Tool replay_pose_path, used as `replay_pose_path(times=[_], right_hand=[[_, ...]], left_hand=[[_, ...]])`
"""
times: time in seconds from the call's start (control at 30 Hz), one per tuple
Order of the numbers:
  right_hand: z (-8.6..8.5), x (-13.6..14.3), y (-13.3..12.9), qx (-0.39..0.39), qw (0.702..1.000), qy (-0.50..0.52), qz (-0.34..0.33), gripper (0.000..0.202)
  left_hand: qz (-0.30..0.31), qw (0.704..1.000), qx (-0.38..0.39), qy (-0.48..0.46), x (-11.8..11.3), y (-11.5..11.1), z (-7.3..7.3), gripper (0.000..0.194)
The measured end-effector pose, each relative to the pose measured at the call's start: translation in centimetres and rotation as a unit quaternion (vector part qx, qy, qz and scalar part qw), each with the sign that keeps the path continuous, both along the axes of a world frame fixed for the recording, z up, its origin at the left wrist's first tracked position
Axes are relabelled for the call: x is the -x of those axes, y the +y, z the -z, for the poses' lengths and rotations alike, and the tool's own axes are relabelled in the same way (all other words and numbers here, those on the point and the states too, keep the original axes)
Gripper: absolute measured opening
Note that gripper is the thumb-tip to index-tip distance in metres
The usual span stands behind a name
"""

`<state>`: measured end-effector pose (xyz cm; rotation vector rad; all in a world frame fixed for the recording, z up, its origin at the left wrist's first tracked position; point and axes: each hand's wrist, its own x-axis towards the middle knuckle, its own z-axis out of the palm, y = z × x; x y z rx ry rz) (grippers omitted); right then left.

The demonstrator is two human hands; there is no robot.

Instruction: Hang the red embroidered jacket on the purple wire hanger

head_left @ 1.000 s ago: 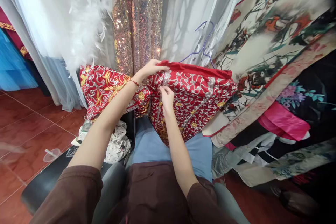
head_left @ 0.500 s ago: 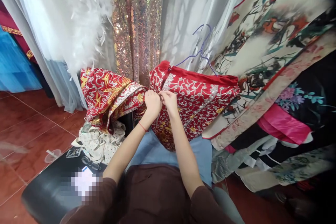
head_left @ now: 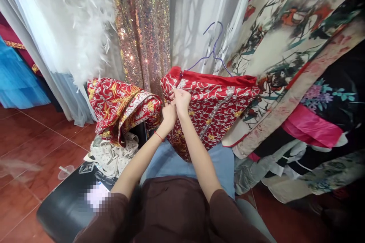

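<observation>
We have both hands at the front opening of the red embroidered jacket [head_left: 216,102], hung on the purple hanger [head_left: 212,51] ahead: left hand [head_left: 169,115] and right hand [head_left: 181,98] pinch its edge. Its fastening looks unfinished.

sequin curtain [head_left: 142,26], white feathers [head_left: 82,15], black stool [head_left: 65,205]

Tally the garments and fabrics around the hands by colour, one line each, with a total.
Red embroidered garment, pinched by left hand and right hand: 1
Gold sequinned fabric: 1
White feathered garment: 1
Blue tulle dress: 1
Cream floral robe: 1
Total: 5
</observation>
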<state>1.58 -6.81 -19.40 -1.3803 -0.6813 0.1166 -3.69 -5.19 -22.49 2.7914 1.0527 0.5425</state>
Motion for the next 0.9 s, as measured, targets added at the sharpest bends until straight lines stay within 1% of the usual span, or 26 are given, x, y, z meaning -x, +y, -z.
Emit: replay_pose_path(times=[0.07, 0.13, 0.23, 0.3, 0.33, 0.37, 0.4, 0.43, 0.5, 0.53, 0.6, 0.63, 0.7, 0.73, 0.8, 0.83, 0.9], right_hand=[[-1.7, -0.5, 0.7, 0.009, 0.999, -0.023, 0.047, 0.033], [-3.8, -1.4, 1.2, 0.026, 0.994, -0.07, 0.085, 0.033], [-6.6, -2.8, 1.4, 0.08, 0.982, -0.136, 0.105, 0.034], [-7.5, -3.5, 0.9, 0.139, 0.968, -0.19, 0.092, 0.033], [-7.6, -3.8, 0.4, 0.177, 0.951, -0.236, 0.089, 0.032], [-7.6, -4.1, -0.4, 0.217, 0.926, -0.294, 0.092, 0.031], [-7.4, -4.5, -1.4, 0.258, 0.892, -0.359, 0.098, 0.031], [-7.2, -5.0, -2.7, 0.296, 0.85, -0.421, 0.108, 0.033], [-7.0, -6.6, -5.7, 0.34, 0.77, -0.524, 0.13, 0.037], [-7.0, -7.8, -7.4, 0.345, 0.739, -0.561, 0.141, 0.038], [-7.3, -10.6, -11.2, 0.338, 0.695, -0.612, 0.168, 0.038], [-7.5, -12.2, -13.2, 0.339, 0.679, -0.625, 0.182, 0.038], [-7.8, -15.3, -17.1, 0.362, 0.654, -0.634, 0.198, 0.039], [-7.9, -16.6, -18.8, 0.377, 0.644, -0.635, 0.2, 0.04], [-7.9, -18.5, -21.5, 0.405, 0.628, -0.638, 0.186, 0.041], [-7.9, -19.0, -22.4, 0.414, 0.622, -0.641, 0.175, 0.04], [-7.9, -19.7, -23.2, 0.419, 0.614, -0.649, 0.162, 0.036]], left_hand=[[-0.013, 1.0, 0.004, 0.001, -0.1, 0.1, 0.0, 0.041], [-0.029, 1.0, 0.005, -0.006, -0.5, 0.1, 0.0, 0.04], [-0.038, 0.999, -0.004, -0.014, -1.1, 0.3, -0.2, 0.041], [-0.037, 0.999, -0.008, -0.011, -1.4, 0.3, -0.6, 0.043], [-0.037, 0.999, -0.008, -0.004, -1.3, 0.3, -0.9, 0.044], [-0.038, 0.999, -0.006, 0.008, -1.1, 0.4, -1.4, 0.044], [-0.036, 0.999, -0.003, 0.023, -0.8, 0.4, -1.9, 0.043], [-0.031, 0.999, -0.001, 0.035, -0.4, 0.4, -2.5, 0.042], [-0.001, 0.999, 0.002, 0.033, 0.1, 0.7, -4.2, 0.041], [0.017, 1.0, 0.002, 0.01, 0.1, 0.9, -5.2, 0.04], [0.043, 0.995, -0.009, -0.087, -0.5, 1.7, -7.4, 0.041], [0.047, 0.987, -0.021, -0.151, -1.3, 2.3, -8.6, 0.042], [0.044, 0.96, -0.045, -0.272, -3.3, 3.7, -10.6, 0.044], [0.042, 0.949, -0.053, -0.309, -4.5, 4.5, -11.4, 0.045], [0.037, 0.945, -0.05, -0.322, -6.9, 6.1, -12.7, 0.049], [0.04, 0.95, -0.04, -0.306, -8.0, 6.9, -13.0, 0.05], [0.06, 0.966, -0.005, -0.251, -9.5, 8.1, -13.3, 0.051]])
